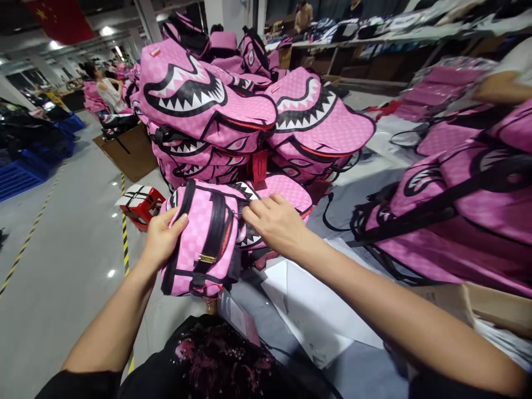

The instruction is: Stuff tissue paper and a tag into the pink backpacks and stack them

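A small pink checkered bag (197, 221) with black trim, a black strap and a gold-coloured buckle is tilted in front of me. My left hand (164, 235) grips its left edge, thumb on top of the black piping. Across from it, my right hand (272, 219) is closed in a pinch at the bag's black right edge; the exact part between the fingertips is hidden. Just behind lies another pink bag (288, 191) with a white-toothed shark mouth, partly covered by my right hand. A red tag (260, 166) hangs above it.
Shark-face backpacks (187, 100) are piled high ahead, and more pink bags (449, 205) lie at right beside another person's arm (505, 86). White paper sheets (307, 305) and an open carton (494, 307) are nearby. A red stool (143, 208) stands on the floor at left.
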Tool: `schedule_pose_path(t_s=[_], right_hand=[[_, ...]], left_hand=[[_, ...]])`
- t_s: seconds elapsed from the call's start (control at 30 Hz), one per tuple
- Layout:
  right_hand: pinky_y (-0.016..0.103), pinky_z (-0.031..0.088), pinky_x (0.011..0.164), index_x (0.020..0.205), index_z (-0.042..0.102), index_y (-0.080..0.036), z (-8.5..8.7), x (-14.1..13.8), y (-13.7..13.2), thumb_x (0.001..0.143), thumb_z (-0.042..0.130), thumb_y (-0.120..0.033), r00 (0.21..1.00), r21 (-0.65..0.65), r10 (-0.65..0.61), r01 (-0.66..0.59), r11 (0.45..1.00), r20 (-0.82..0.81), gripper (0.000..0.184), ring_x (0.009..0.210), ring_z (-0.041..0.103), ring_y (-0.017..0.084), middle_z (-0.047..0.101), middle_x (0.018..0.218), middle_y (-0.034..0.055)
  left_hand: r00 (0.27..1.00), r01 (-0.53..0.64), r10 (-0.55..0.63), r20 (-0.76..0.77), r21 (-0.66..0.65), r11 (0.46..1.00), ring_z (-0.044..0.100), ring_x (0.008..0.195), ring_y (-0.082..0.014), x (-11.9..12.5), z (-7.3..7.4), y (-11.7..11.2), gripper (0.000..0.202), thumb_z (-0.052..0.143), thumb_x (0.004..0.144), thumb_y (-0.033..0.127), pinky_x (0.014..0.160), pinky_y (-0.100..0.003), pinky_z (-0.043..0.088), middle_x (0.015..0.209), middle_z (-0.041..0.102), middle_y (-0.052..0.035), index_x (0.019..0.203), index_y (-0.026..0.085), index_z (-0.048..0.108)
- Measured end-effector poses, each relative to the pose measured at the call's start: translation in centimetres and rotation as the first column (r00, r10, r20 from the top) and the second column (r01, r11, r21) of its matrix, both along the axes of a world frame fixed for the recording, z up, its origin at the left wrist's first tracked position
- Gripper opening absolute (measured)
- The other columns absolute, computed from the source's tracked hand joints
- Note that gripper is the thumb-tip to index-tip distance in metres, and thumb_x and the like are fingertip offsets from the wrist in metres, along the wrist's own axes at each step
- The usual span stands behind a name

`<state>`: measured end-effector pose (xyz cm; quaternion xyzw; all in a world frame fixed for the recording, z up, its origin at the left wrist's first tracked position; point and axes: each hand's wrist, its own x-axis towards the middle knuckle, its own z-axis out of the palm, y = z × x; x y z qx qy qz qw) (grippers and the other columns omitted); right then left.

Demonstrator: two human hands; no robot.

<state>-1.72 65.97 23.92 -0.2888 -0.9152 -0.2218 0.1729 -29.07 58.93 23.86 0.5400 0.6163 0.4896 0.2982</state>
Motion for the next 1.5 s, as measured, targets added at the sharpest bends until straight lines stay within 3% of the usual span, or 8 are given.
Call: schedule_pose_path(t_s=[0.27,0.47,0.7,1.0,1.1,1.23,1.33,1.5], right_hand=[[0.03,0.034,0.06,0.091,0.065,-0.016,-5.0,-0.5,-7.7,0.086,0.042,-0.002,0.909,-0.245,0.216,-0.314,0.917,-0.357,0.028,0.058,0.046,0.015,0.06,0.07,0.0023],[0.027,0.039,0.065,0.096,0.064,-0.017,-4.1,-0.1,-6.8,0.096,0.043,-0.008,0.84,-0.359,0.081,-0.314,0.879,-0.536,0.023,0.066,0.054,0.014,0.063,0.076,0.0029],[0.027,0.04,0.06,0.08,0.062,-0.019,-6.8,-3.5,-8.0,0.099,0.046,-0.018,0.787,-0.404,-0.025,-0.29,0.868,-0.617,0.025,0.061,0.057,0.014,0.066,0.071,0.0027],[0.026,0.044,0.057,0.069,0.059,-0.022,-6.4,-4.4,-8.6,0.096,0.052,-0.025,0.643,-0.674,-0.344,-0.378,0.635,-0.685,0.028,0.057,0.059,0.015,0.064,0.063,-0.0008],[0.029,0.05,0.064,0.092,0.067,-0.021,-6.2,-4.6,-9.3,0.095,0.058,-0.034,0.631,-0.69,-0.386,-0.345,0.637,-0.672,0.015,0.067,0.063,0.017,0.069,0.079,0.0022],[0.038,0.054,0.075,0.119,0.065,-0.022,-4.5,-5.3,-11.4,0.091,0.065,-0.038,0.626,-0.585,-0.277,-0.359,0.727,-0.729,0.032,0.084,0.067,0.024,0.071,0.096,0.0084],[0.038,0.057,0.078,0.131,0.062,-0.026,-3.9,-6.0,-12.5,0.094,0.06,-0.029,0.608,-0.552,-0.161,-0.537,0.638,-0.777,0.036,0.087,0.069,0.022,0.071,0.107,0.0093],[0.041,0.056,0.084,0.108,0.069,-0.02,-9.2,-6.7,-7.3,0.094,0.055,-0.036,0.452,-0.666,-0.501,-0.374,0.645,-0.738,0.025,0.093,0.069,0.024,0.073,0.103,0.0106]], left_hand=[[1.0,0.019,-0.019,-0.002,0.061,0.998,0.067,0.086,-0.0225,2.7,0.5,1.7,0.036,0.068,0.08,0.041,0.076,-0.031,0.052,0.093,0.076,-0.0055,0.102,0.014,0.077],[0.999,0.03,-0.031,0.013,0.082,0.996,0.062,0.079,-0.019,3.0,1.0,2.2,0.029,0.066,0.08,0.038,0.067,-0.027,0.047,0.086,0.074,-0.0038,0.093,0.014,0.076],[0.997,-0.024,0.032,-0.074,0.117,0.993,0.057,0.071,-0.0166,4.8,-0.3,2.6,0.024,0.059,0.084,0.035,0.067,-0.026,0.043,0.074,0.067,-0.0006,0.082,0.015,0.072],[0.992,-0.08,0.094,-0.087,0.147,0.986,0.068,0.092,-0.0239,6.0,-1.0,2.9,0.029,0.057,0.089,0.027,0.084,-0.031,0.05,0.099,0.077,-0.0065,0.107,0.012,0.076],[0.995,-0.079,0.087,-0.051,0.143,0.987,0.069,0.097,-0.0262,6.7,-1.2,3.2,0.031,0.057,0.091,0.026,0.088,-0.033,0.051,0.105,0.077,-0.0086,0.111,0.012,0.075],[0.992,-0.123,0.124,0.005,0.147,0.981,0.069,0.095,-0.0257,3.4,-0.4,2.2,0.028,0.061,0.088,0.029,0.087,-0.033,0.051,0.102,0.077,-0.0094,0.104,0.011,0.077],[0.973,-0.229,0.225,0.059,0.065,0.971,0.068,0.082,-0.0228,-2.4,0.7,-2.0,0.036,0.072,0.08,0.044,0.073,-0.029,0.052,0.091,0.077,-0.0051,0.096,0.011,0.078],[0.832,-0.472,0.477,0.282,-0.092,0.877,0.061,0.066,-0.0123,-10.5,2.0,-10.2,0.037,0.086,0.068,0.048,0.058,-0.02,0.048,0.076,0.075,0.0104,0.094,0.025,0.077]])
